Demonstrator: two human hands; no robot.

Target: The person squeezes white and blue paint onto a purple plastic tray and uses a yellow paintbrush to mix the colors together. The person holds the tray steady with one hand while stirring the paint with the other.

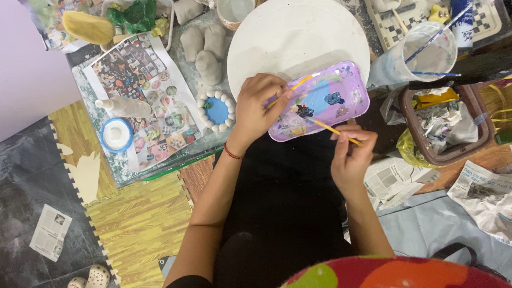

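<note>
Purple plastic, the palette (325,98) is gripped at its near edge by the left hand (258,106), which also closes on a spare yellow brush (290,89), and it sits tilted over the lap, just in front of the white disc (288,37). Its face carries a big blue patch, dark blobs and thin smears. The right hand (352,154) pinches a thin brush (333,129) whose tip touches the dark paint; I think a too hard push could tip the palette and drop wet paint on the black clothes.
</note>
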